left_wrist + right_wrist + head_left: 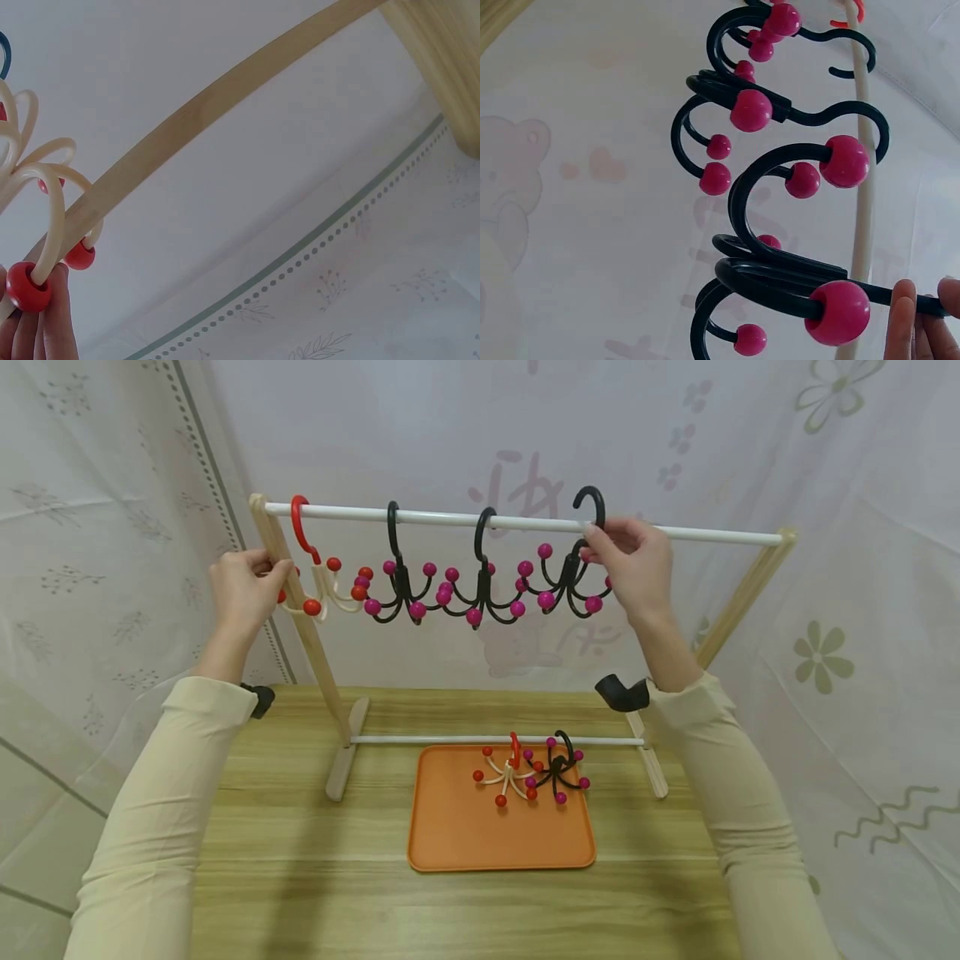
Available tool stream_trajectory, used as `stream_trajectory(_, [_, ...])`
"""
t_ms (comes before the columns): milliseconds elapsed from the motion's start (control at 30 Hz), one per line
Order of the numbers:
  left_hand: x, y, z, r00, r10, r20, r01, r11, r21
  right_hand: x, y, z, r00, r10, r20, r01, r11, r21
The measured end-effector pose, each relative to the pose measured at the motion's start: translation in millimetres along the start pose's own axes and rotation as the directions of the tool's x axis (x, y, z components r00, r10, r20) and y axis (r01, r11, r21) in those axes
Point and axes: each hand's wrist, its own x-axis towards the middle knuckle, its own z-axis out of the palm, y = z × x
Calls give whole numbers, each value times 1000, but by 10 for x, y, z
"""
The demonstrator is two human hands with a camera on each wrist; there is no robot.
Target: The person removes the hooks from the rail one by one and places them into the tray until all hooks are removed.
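Observation:
A wooden rack carries a white top rod. On it hang a cream multi-arm hook with a red top and red balls, and two black hooks with magenta balls. My right hand pinches the neck of a third black hook, whose curved top stands at the rod; its fingertips show low in the right wrist view. My left hand grips the rack's left post, fingers beside a red ball.
An orange tray lies on the wooden table under the rack, with a cream-and-red hook and a black hook in it. A lower white rod joins the rack's feet. Patterned sheets hang behind and on both sides.

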Motion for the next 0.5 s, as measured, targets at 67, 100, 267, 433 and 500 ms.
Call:
stream_trajectory(67, [-3,6,-3,1000,-4,3,4,1000,3,-23,-28,-23,1000,-18,-3,18,1000,13])
stream_trajectory(100, [-6,10,-4,1000,-7,6,7,1000,6,-37,-38,-34,1000,-29,-5,29,999,29])
stream_trajectory(267, [-15,22,-6,1000,-8,4,8,1000,18,-125,-54,-75,994,-110,-5,110,985,130])
stream_trajectory(433, [-24,23,-6,1000,-9,1,9,1000,12,-276,-30,-91,985,-172,14,169,978,120])
stream_trajectory(500, [-26,24,-6,1000,-13,3,13,1000,10,-361,-38,-92,985,-171,25,169,983,68])
